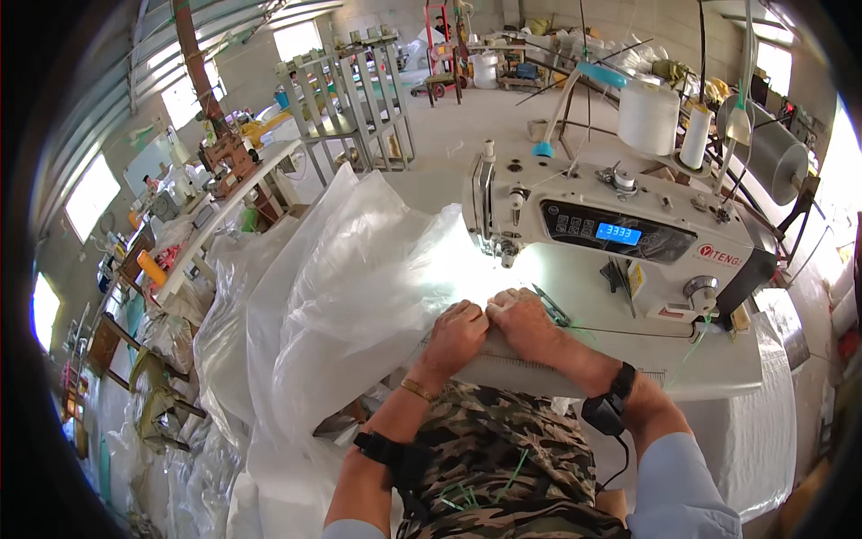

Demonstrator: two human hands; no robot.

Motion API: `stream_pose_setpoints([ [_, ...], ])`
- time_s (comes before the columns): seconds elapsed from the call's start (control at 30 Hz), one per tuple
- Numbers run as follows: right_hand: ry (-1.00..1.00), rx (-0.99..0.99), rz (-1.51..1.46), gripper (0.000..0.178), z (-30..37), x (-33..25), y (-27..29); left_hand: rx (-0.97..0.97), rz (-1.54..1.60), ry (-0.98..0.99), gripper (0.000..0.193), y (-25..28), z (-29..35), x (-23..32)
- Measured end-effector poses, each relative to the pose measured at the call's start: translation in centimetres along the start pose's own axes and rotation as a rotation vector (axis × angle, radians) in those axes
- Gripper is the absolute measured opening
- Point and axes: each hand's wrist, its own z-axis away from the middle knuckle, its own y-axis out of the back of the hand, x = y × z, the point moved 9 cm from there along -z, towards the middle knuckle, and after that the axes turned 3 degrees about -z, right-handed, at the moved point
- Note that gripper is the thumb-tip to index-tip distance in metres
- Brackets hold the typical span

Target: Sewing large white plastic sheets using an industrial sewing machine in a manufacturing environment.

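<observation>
Both my hands are close together at the front of a white sewing machine (620,211), just nearer to me than its lit needle area. My left hand (456,334) is closed, its curled fingers pressed on the edge of a translucent white plastic sheet (332,278). Right beside it, almost touching, my right hand (523,319) is closed too; what lies under its fingers is hidden. The sheet spreads left from the needle and hangs off the table (709,373) in big folds. Thread snips (550,307) lie just right of my right hand.
A large white thread cone (648,117) and a slimmer spool (696,136) stand behind the machine. Grey metal frames (350,108) stand at the far left. Along the left is another bench with an old brown sewing machine (229,162). A grey roll (763,148) sits at right.
</observation>
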Motion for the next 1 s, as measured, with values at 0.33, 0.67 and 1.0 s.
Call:
stream_pose_setpoints([
  [0.33,0.013,-0.016,0.011,0.019,0.6,-0.4,0.2,-0.006,-0.015,0.0,0.007,0.2,0.3,0.7],
  [0.67,0.002,-0.04,-0.011,0.023,0.1,-0.6,0.8,0.014,-0.018,0.0,0.009,0.5,0.1,0.5],
  [1.0,0.001,-0.049,-0.028,0.023,0.1,-0.6,0.9,0.0,0.0,0.017,0.011,0.3,0.2,0.4],
])
